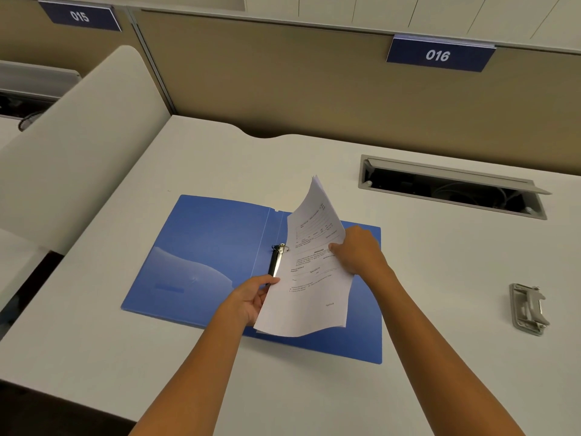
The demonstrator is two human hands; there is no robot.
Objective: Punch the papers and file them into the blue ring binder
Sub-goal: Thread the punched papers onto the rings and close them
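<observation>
The blue ring binder (201, 247) lies open flat on the white desk, its black and metal ring mechanism (277, 258) along the spine. A thin stack of printed papers (314, 278) is held curved and tilted above the binder's right half, its left edge close to the rings. My left hand (251, 298) grips the stack's lower left edge. My right hand (356, 250) holds its right side, thumb on the top sheet. Whether the rings are open or pass through the paper is hidden.
A grey metal hole punch (528, 309) sits on the desk to the right. A recessed cable tray (452, 187) with a raised lid lies at the back right. Beige partitions with signs 015 and 016 close off the back; a curved white divider (81, 146) stands left.
</observation>
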